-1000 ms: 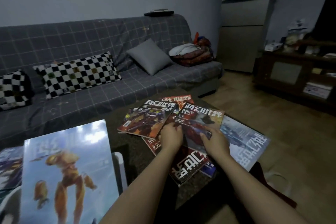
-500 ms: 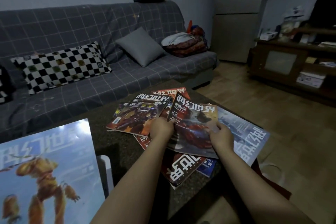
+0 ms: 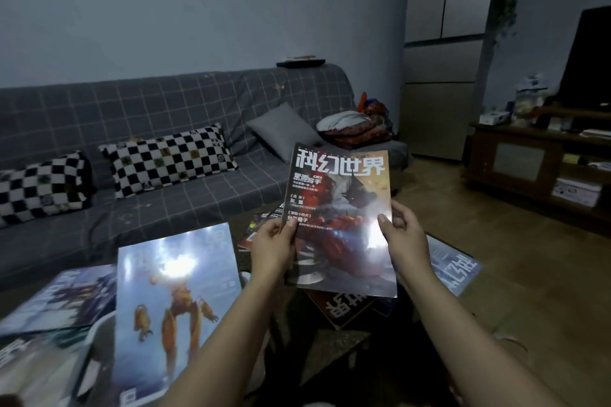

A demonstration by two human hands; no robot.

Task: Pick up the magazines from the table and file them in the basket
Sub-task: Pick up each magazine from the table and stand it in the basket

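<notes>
Counts: magazines, 1 held up (image 3: 344, 208), cover facing camera. On the table behind it at least 3 more: red one (image 3: 344, 307), pale blue one (image 3: 453, 269), one partly hidden (image 3: 261, 225). At left 3 more: orange-figure cover (image 3: 175, 301), purple-toned cover (image 3: 66, 297), one cut off at bottom left (image 3: 29, 370). Checkered cushions: 2 (image 3: 168, 158) (image 3: 39, 185). Plain grey cushion: 1 (image 3: 284, 130). Hands: 2, left hand (image 3: 272, 249), right hand (image 3: 405, 241).

I see the left hand (image 3: 271, 249) and right hand (image 3: 405, 243) holding a red magazine (image 3: 342, 218) up above the table (image 3: 334, 345), sofa (image 3: 158, 208) behind.
</notes>
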